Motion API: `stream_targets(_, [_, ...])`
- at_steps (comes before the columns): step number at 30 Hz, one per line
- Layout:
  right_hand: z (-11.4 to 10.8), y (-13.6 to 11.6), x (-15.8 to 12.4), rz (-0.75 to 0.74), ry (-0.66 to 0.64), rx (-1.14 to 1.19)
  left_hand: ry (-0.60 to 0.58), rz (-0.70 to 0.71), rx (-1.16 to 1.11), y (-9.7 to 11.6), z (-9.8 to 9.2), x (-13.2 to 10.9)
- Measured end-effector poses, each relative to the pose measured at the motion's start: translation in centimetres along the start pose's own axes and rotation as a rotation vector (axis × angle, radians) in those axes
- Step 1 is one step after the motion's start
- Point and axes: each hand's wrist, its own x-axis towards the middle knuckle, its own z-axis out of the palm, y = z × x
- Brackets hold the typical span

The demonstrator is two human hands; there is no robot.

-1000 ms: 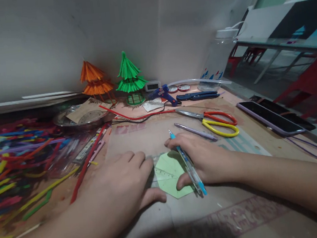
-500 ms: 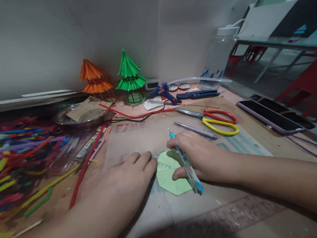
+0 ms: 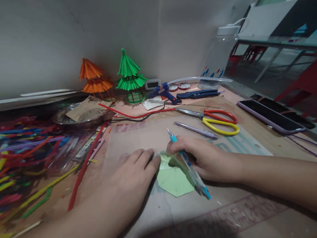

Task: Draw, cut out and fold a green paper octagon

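Note:
A pale green many-sided paper (image 3: 176, 181) with thin lines on it lies flat on the table between my hands. My left hand (image 3: 136, 175) rests flat, its fingertips at the paper's left edge. In my right hand (image 3: 203, 158) is a blue and clear pen (image 3: 191, 168), held slantwise over the paper's right side, its tip pointing away from me. A grey pen (image 3: 195, 130) and scissors (image 3: 216, 122) with red and yellow handles lie beyond my right hand.
Colourful fuzzy strips (image 3: 17, 165) cover the left side. Behind stand an orange model (image 3: 93, 78), a green model (image 3: 129, 74), a metal dish (image 3: 81, 122), a blue glue gun (image 3: 165, 93) and a clear bottle (image 3: 217, 58). A phone (image 3: 271, 115) lies at right.
My right thumb has drawn in from the paper to the pen, and the pen's rear end has swung right and nearer. My left fingertips have shifted slightly right.

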Motion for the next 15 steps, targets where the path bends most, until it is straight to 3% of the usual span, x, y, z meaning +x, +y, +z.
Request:
stream_targets(8, [0.2,0.5,0.3,0.219,0.125,0.0,0.112,-0.002,-0.228,-0.5,0.3,0.4])
stream_targets(15, [0.3,0.5,0.5,0.239,0.108,0.073,0.174,0.079,-0.381,-0.9,0.9,1.2])
